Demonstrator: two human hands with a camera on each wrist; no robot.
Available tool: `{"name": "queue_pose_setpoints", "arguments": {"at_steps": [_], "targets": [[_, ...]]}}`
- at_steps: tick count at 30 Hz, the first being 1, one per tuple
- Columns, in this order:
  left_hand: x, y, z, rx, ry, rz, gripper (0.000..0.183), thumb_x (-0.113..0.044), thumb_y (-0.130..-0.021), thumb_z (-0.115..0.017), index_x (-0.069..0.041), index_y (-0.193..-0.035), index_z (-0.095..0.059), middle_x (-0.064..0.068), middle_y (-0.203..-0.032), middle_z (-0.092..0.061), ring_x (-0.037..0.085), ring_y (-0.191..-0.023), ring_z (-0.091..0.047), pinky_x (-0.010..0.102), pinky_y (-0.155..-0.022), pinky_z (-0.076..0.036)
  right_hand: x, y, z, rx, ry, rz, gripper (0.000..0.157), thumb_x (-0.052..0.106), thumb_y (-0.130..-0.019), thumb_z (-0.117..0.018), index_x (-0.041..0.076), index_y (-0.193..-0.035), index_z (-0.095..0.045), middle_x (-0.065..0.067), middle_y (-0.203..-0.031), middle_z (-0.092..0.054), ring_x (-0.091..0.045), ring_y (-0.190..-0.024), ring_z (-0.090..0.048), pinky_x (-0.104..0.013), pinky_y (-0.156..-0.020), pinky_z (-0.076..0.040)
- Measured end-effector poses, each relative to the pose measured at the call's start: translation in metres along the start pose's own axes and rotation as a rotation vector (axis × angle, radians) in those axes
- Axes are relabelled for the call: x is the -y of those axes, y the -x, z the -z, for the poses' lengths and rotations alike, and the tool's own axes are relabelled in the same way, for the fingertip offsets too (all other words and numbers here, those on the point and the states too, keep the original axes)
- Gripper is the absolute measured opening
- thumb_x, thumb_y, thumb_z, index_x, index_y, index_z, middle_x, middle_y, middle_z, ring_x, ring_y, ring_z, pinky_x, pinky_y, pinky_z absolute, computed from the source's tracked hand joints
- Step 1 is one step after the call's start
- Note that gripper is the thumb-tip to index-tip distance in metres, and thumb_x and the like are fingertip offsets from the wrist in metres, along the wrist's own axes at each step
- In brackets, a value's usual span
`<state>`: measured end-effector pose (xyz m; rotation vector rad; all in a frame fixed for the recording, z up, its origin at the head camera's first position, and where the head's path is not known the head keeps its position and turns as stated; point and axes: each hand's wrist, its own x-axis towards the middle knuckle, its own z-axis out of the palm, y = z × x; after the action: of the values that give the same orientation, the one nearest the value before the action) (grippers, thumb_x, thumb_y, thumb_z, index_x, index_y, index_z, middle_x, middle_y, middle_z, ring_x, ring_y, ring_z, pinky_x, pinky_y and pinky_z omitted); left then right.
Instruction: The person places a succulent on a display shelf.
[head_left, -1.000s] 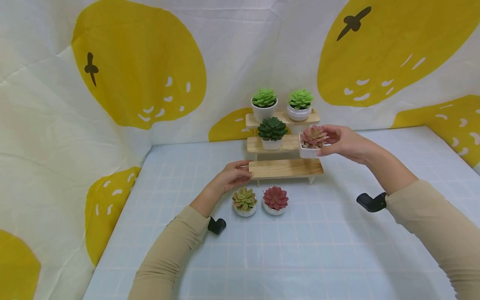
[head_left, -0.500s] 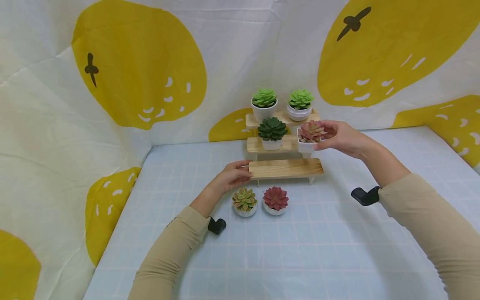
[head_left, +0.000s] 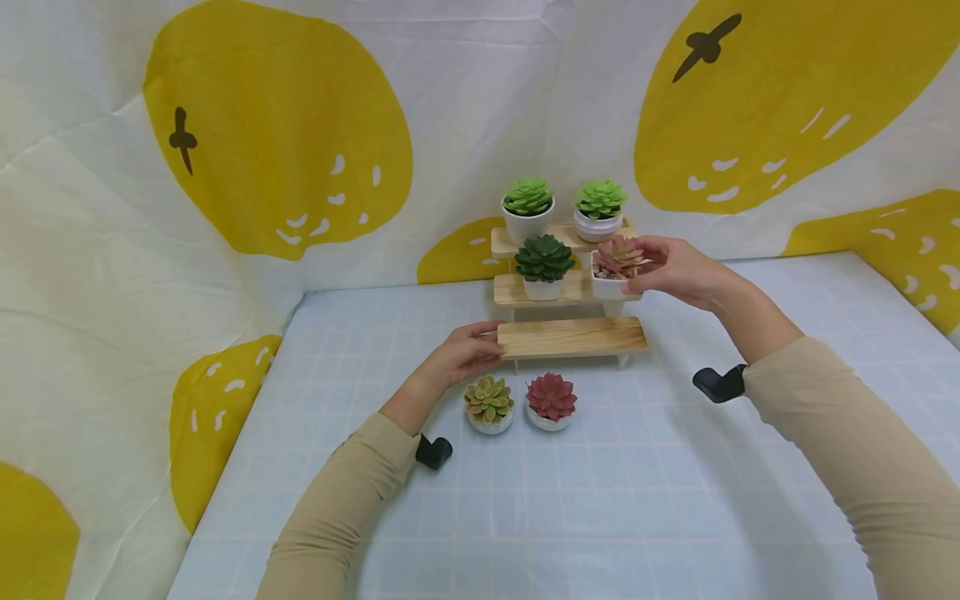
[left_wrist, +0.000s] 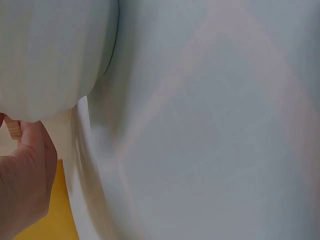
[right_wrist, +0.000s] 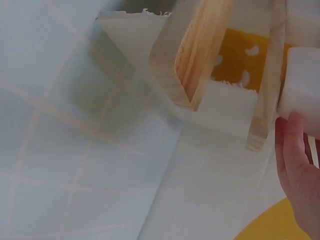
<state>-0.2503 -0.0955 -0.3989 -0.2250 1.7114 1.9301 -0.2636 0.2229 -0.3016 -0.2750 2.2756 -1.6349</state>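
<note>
In the head view my right hand (head_left: 686, 271) holds a pink succulent (head_left: 617, 255) in a square white pot (head_left: 607, 287) at the right end of the middle tier of a three-tier wooden stand (head_left: 573, 336). From the right wrist view, the fingers lie against the white pot (right_wrist: 306, 87), next to a wooden shelf (right_wrist: 265, 100); whether the pot's base fully rests there I cannot tell. My left hand (head_left: 467, 352) grips the left end of the lowest tier. A dark green succulent (head_left: 545, 260) stands on the middle tier, left of the pink one.
Two bright green succulents, one left (head_left: 528, 200) and one right (head_left: 600, 204), stand on the top tier. In front of the stand, a yellow-green succulent (head_left: 489, 402) and a red succulent (head_left: 551, 398) sit on the blue checked tablecloth (head_left: 645, 500). A lemon-patterned cloth (head_left: 480, 108) hangs behind.
My right hand has brought the pink succulent slightly left and back, from in front of the middle tier to its right end. The left hand has stayed on the lowest tier.
</note>
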Motion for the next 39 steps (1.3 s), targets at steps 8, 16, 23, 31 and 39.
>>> {"name": "queue_pose_setpoints", "arguments": {"at_steps": [8,16,23,31,39], "targets": [[0.0,-0.001,0.001,0.0,0.004,0.003,0.056,0.009,-0.086,-0.057,-0.006,-0.139,-0.044,0.017,-0.135,-0.047,0.019,-0.097,-0.055,0.027,-0.076,-0.051,0.0,-0.006,0.0,-0.002,0.004,0.001,0.058,0.001,-0.083,-0.067,-0.002,-0.132,-0.036,-0.003,-0.11,-0.051,-0.015,-0.097,-0.05,-0.021,-0.08,-0.048],[0.0,0.002,0.0,0.008,-0.005,-0.005,0.056,0.009,-0.086,-0.056,-0.005,-0.139,-0.043,0.018,-0.135,-0.047,0.018,-0.095,-0.055,0.025,-0.072,-0.05,-0.001,-0.009,-0.002,-0.009,-0.014,-0.005,0.06,-0.001,-0.082,-0.066,-0.002,-0.134,-0.035,-0.005,-0.112,-0.051,-0.015,-0.099,-0.05,-0.02,-0.081,-0.048],[-0.001,0.003,0.0,0.014,-0.005,-0.009,0.056,0.009,-0.086,-0.056,-0.005,-0.139,-0.042,0.018,-0.136,-0.047,0.018,-0.095,-0.055,0.025,-0.071,-0.05,-0.002,-0.01,-0.001,-0.006,-0.029,-0.003,0.059,-0.002,-0.082,-0.066,-0.002,-0.133,-0.035,-0.004,-0.11,-0.051,-0.015,-0.097,-0.05,-0.02,-0.081,-0.048],[0.0,0.002,0.0,0.015,0.007,-0.005,0.056,0.01,-0.086,-0.055,-0.005,-0.139,-0.042,0.018,-0.135,-0.046,0.019,-0.098,-0.054,0.025,-0.072,-0.051,-0.003,-0.01,-0.001,0.002,-0.055,-0.002,0.059,-0.005,-0.082,-0.064,-0.002,-0.133,-0.035,-0.004,-0.111,-0.05,-0.014,-0.097,-0.051,-0.02,-0.082,-0.048],[0.0,0.0,0.001,0.01,0.01,0.006,0.057,0.009,-0.086,-0.056,-0.006,-0.139,-0.043,0.018,-0.135,-0.047,0.018,-0.095,-0.055,0.026,-0.073,-0.051,-0.005,-0.012,0.0,0.002,-0.044,-0.01,0.059,0.0,-0.084,-0.066,0.001,-0.134,-0.035,-0.003,-0.112,-0.051,-0.014,-0.098,-0.05,-0.021,-0.082,-0.048]]}}
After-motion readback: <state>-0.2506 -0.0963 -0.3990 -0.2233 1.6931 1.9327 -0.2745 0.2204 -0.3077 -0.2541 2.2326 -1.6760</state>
